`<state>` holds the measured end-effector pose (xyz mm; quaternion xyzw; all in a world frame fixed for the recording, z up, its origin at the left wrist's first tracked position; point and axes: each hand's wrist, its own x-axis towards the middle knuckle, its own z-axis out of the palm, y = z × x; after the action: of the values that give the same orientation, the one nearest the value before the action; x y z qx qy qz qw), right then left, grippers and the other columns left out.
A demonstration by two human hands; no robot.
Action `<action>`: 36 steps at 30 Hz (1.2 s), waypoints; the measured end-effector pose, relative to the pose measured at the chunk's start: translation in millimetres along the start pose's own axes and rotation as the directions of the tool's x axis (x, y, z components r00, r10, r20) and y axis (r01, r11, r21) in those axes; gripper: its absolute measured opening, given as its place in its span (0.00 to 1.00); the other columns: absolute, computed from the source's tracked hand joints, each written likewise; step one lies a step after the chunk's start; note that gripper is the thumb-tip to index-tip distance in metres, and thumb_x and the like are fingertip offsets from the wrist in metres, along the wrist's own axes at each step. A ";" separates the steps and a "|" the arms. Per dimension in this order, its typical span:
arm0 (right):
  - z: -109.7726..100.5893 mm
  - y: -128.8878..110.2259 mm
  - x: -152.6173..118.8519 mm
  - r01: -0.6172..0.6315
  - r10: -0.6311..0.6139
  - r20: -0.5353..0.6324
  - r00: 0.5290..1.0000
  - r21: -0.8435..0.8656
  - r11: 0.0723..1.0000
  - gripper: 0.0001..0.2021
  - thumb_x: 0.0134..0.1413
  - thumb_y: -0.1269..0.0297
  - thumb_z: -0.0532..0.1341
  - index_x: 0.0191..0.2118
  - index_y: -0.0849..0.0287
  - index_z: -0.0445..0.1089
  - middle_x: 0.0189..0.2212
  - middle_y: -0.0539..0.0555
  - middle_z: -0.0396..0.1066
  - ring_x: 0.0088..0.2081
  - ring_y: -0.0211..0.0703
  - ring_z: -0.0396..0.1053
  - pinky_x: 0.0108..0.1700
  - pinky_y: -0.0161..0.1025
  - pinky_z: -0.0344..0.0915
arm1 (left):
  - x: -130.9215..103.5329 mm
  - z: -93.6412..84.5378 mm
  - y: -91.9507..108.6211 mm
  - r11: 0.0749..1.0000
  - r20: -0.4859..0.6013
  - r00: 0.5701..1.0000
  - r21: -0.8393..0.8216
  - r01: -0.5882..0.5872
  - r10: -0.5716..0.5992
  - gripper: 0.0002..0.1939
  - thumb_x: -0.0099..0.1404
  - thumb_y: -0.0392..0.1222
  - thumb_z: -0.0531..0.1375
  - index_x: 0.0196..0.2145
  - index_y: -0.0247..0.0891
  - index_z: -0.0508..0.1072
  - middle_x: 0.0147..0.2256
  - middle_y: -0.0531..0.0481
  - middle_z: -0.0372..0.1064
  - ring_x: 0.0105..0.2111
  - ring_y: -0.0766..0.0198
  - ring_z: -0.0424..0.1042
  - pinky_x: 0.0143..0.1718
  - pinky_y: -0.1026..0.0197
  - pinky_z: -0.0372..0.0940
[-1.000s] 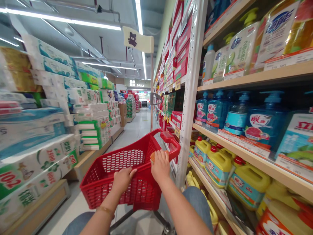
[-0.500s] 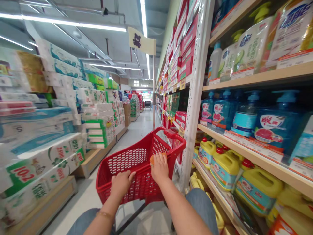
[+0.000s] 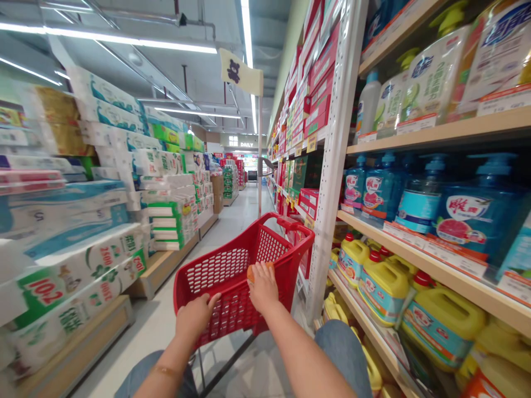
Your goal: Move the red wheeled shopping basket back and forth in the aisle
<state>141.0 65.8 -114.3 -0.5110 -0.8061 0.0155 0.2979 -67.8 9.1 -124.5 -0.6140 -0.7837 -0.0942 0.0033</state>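
Observation:
Directly before me stands a red shopping cart with a perforated plastic basket (image 3: 219, 264), turned slightly askew. My left hand (image 3: 194, 316) grips the basket's rim at its near left corner, fingers bent over the edge. On the near rim, further right, my right hand (image 3: 264, 287) presses an orange cloth or sponge (image 3: 251, 272); the fingers cover most of it, so I cannot tell which. A thin pole rises at the cart's far end and carries a cream flag (image 3: 241, 72) with a dark bear on it.
Close on the right, a shelf post (image 3: 332, 166) and shelves hold blue pump bottles (image 3: 468, 204) and yellow jugs (image 3: 442, 320). Stacked tissue packs (image 3: 78, 287) line the left side on low wooden platforms (image 3: 99, 337). Between them a pale-floored aisle (image 3: 236, 213) runs ahead.
My right hand has slid a little left along the rim with the orange piece. My left hand has shifted slightly left, and the basket's left end now sits further right.

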 end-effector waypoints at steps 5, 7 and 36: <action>22.5 -33.9 -16.2 0.181 -0.188 0.060 0.980 0.103 0.978 0.26 0.63 0.54 0.51 0.63 0.59 0.56 0.64 0.54 0.55 0.66 0.44 0.45 0.67 0.47 0.39 | -5.0 3.9 15.3 1.000 0.015 1.000 -0.005 -0.026 0.026 0.30 0.68 0.60 0.38 0.38 0.39 0.72 0.37 0.40 0.77 0.40 0.49 0.75 0.38 0.52 0.63; 21.1 -30.8 -16.8 0.182 -0.189 0.052 0.981 0.116 0.976 0.24 0.64 0.54 0.50 0.63 0.57 0.57 0.63 0.52 0.57 0.66 0.43 0.46 0.67 0.46 0.40 | -7.1 4.6 14.1 0.996 0.024 0.996 -0.033 -0.087 0.088 0.28 0.69 0.57 0.39 0.39 0.38 0.71 0.39 0.41 0.77 0.40 0.52 0.75 0.38 0.55 0.63; -1.8 1.5 -56.7 0.129 -0.142 0.101 0.985 0.125 0.984 0.24 0.63 0.56 0.52 0.63 0.54 0.57 0.63 0.51 0.57 0.66 0.42 0.46 0.67 0.45 0.41 | -5.5 44.5 38.9 0.808 -0.141 0.828 -0.180 -0.561 0.543 0.19 0.71 0.53 0.43 0.43 0.43 0.69 0.42 0.48 0.71 0.44 0.58 0.66 0.51 0.52 0.53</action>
<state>160.2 18.7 -139.7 -0.4347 -0.8519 0.0705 0.2833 -24.0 19.4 -163.3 -0.8074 -0.5558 -0.1979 -0.0029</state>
